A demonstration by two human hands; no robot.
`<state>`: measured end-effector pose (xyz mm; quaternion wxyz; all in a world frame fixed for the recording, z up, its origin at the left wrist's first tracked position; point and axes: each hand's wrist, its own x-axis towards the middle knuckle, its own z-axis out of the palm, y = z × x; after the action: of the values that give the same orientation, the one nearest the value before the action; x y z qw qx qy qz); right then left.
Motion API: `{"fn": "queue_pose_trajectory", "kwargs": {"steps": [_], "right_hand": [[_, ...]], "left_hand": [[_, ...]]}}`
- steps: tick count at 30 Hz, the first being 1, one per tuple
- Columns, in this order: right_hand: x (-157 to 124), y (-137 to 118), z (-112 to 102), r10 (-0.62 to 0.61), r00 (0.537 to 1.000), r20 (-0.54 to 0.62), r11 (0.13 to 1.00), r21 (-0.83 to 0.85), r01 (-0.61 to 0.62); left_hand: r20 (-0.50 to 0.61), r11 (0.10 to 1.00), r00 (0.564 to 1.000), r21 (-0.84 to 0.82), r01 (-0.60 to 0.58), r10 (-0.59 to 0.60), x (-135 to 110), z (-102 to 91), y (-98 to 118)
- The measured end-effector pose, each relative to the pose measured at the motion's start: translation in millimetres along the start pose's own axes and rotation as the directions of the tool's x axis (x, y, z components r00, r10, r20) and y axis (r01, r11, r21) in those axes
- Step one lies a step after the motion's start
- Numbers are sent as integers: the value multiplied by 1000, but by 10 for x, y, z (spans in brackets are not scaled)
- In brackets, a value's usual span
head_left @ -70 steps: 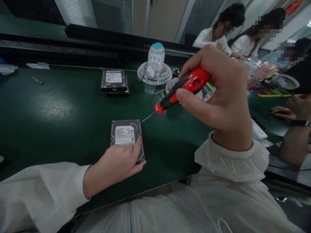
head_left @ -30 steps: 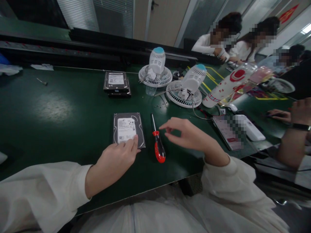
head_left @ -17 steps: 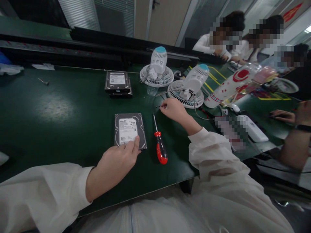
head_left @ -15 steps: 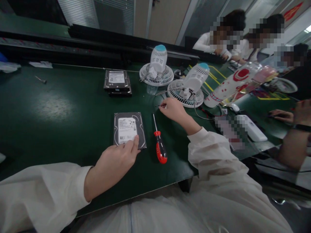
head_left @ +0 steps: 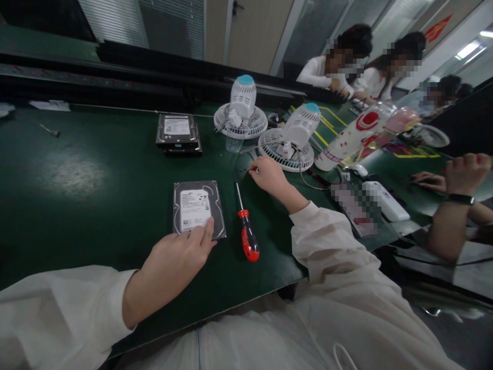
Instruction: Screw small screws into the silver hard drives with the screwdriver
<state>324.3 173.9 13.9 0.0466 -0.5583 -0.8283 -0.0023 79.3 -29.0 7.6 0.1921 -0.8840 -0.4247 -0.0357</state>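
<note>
A hard drive point(head_left: 196, 205) with a white label lies flat on the green table. My left hand point(head_left: 177, 262) grips its near right corner, with fingers over the label and the thumb by the edge. To the drive's right rests a red and black screwdriver point(head_left: 248, 234), its shaft pointing away from me. Beyond the screwdriver tip, my right hand point(head_left: 267, 177) is low over the table with thumb and forefinger pinched together. Whatever is between those fingertips is too small to make out. Several tiny dark pieces point(head_left: 242, 170), perhaps screws, lie just left of them.
Stacked hard drives point(head_left: 177, 131) stand farther back. Two white fans point(head_left: 242, 108) lie face down, a clear cup point(head_left: 233, 145) by one. At right are a patterned bottle point(head_left: 346, 136), a phone point(head_left: 352, 208) and a white device point(head_left: 387, 200). A co-worker's arm point(head_left: 450, 221) is beyond.
The whole view has shifted slightly, moving the table things leftward in the picture. My left hand stays on the hard drive. My right hand remains pinched near the tiny dark pieces.
</note>
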Motion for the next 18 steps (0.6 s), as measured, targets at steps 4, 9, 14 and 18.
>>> {"fn": "queue_pose_trajectory", "kwargs": {"steps": [4,9,14,18], "right_hand": [[42,56,69,2,1000,-19,998,59,-1],[62,113,148,-17,999,-52,984,177,26],[96,145,134,-39,998,-53,920,388,56],[-14,9,-61,-125,992,-19,777,620,109]], "left_hand": [[16,1000,1000,16,14,-15,19,-28,6],[49,1000,999,13,19,-20,19,-33,20],[59,999,998,-1,32,-32,-5,26,36],[70,999,997,-23,45,-43,-14,33,34]]}}
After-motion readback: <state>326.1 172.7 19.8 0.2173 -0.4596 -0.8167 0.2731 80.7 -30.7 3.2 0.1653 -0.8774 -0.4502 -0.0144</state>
